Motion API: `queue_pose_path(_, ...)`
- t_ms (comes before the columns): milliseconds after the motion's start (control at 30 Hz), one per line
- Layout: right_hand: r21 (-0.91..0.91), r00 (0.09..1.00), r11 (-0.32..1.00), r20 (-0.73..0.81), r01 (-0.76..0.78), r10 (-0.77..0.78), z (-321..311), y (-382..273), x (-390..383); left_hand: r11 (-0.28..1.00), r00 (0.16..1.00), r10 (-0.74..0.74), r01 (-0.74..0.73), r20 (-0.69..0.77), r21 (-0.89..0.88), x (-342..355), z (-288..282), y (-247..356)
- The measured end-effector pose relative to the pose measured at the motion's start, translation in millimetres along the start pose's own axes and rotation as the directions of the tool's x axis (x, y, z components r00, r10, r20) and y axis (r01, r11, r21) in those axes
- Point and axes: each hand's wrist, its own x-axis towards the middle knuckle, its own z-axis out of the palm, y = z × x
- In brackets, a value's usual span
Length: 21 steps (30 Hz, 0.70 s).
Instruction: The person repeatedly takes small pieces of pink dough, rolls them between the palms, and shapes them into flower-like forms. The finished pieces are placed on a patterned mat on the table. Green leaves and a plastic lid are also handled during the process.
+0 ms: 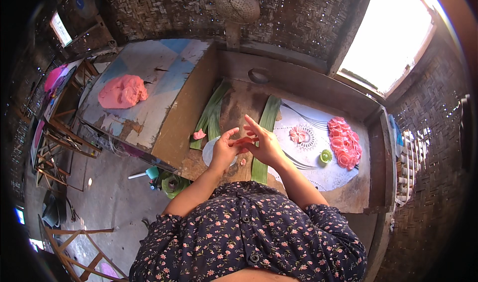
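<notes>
Working surface: a wooden table (298, 85), hands meeting just above its near edge at picture centre.
Left hand (225, 150): fingers curled, tips pinching the near end of a thin pink dough strip (244, 140).
Right hand (265, 143): fingers extended toward 11 o'clock, pressing the strip's other end from the 3 o'clock side; both hands grasp the one piece.
Strip axis: long axis runs roughly 9 to 3 o'clock, slightly tilted; its exact ends are hidden by the fingers.
White disc (209, 152): one, under the left hand, partly covered.
Green leaf strips (265, 127): three counted; two lie side by side at 10 o'clock of the hands, one runs from 12 down to 6 o'clock beneath the right hand.
Pink dough lump (122, 91): one, large, on a painted board (159, 73) well apart at 10 o'clock.
Small pink scraps: one (199, 134) beside the left leaves.
Patterned mat (318, 167): at 3 o'clock, carrying one single pink flower piece (299, 134), one small green cup (325, 156), and one pile of pink flower pieces (344, 142); number in pile cannot be counted.
</notes>
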Motion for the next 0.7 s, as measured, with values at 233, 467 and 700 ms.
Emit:
queue_pose_path(233,0.086,0.96,0.971,0.191,-0.222,0.203,-9,6,4,0.961,0.992,-0.079,0.102,0.097,-0.259,-3,2,-3)
queue_pose_path(467,-0.202,0.992,0.975,0.066,-0.094,0.109,-5,6,-7,0.868,0.986,-0.163,0.152,0.018,-0.473,12,-14,-9)
queue_pose_path(700,-0.415,0.986,0.909,0.132,-0.042,0.105,22,-3,-20,0.826,0.981,-0.184,0.119,-0.063,-0.552,14,-8,-11)
